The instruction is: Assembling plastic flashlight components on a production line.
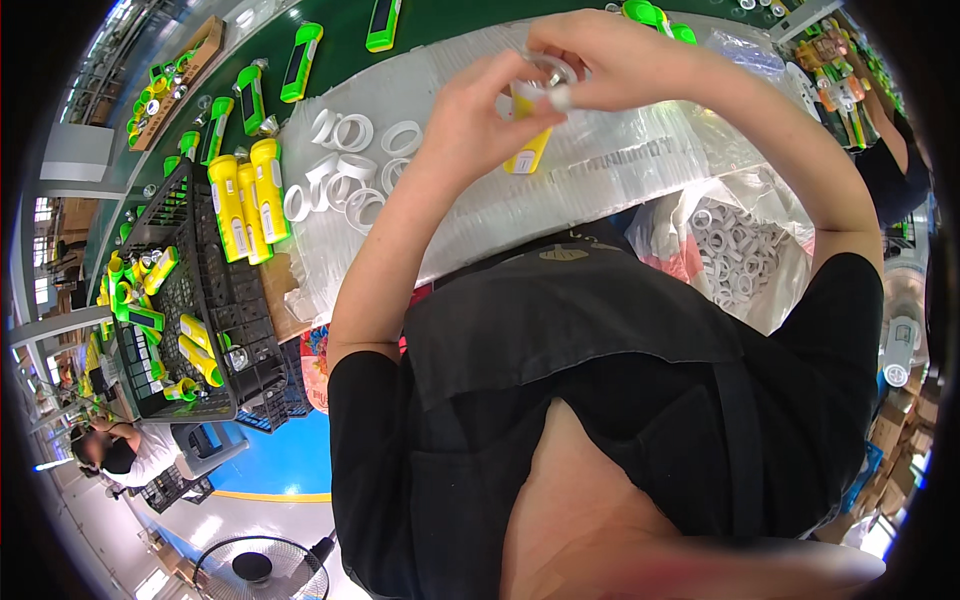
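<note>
The yellow torch (526, 158) looks smooth and tubular, with a pale label near its lower end and a clear, round top. Over the plastic-covered worktop (625, 150), the grip of the left hand (476, 118) clasps it; the right hand (600, 66) pinches its rim.

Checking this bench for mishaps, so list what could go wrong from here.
The clear round piece sits in the right hand's fingers, above the yellow flashlight body in the left hand; it might slip out if the grip loosens.

The white rings lie loose close to the left forearm, which could knock them about.
</note>
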Tool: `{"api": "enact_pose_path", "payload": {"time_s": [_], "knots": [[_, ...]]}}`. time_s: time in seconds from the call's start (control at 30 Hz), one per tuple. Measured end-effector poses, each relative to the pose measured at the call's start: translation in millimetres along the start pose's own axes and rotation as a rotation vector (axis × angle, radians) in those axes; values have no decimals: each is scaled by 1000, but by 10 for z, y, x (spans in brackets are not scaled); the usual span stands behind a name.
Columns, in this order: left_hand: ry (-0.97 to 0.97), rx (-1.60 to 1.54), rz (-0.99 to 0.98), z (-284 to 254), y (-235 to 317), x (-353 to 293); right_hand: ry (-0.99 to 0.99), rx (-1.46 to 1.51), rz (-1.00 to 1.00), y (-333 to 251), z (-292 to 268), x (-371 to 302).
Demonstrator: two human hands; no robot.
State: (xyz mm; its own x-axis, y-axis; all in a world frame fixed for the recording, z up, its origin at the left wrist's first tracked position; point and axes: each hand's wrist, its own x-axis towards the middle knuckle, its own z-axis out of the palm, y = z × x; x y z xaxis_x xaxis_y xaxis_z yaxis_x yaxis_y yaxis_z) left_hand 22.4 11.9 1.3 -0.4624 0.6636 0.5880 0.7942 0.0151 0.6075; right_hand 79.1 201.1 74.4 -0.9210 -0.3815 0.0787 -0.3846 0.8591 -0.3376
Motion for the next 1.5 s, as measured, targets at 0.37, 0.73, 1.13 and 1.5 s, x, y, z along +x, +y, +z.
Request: {"api": "enact_pose_path", "payload": {"time_s": [0.37, 0.73, 1.13, 1.5], "knots": [[88, -20, 41, 46, -54, 8, 46, 59, -196, 53, -197, -11], [97, 111, -9, 59, -34, 22, 3, -164, 177, -73, -78, 119], [77, 36, -84, 39, -78, 2, -45, -177, 257, -81, -172, 221], [29, 11, -108, 33, -140, 37, -31, 0, 72, -59, -230, 125]]}}
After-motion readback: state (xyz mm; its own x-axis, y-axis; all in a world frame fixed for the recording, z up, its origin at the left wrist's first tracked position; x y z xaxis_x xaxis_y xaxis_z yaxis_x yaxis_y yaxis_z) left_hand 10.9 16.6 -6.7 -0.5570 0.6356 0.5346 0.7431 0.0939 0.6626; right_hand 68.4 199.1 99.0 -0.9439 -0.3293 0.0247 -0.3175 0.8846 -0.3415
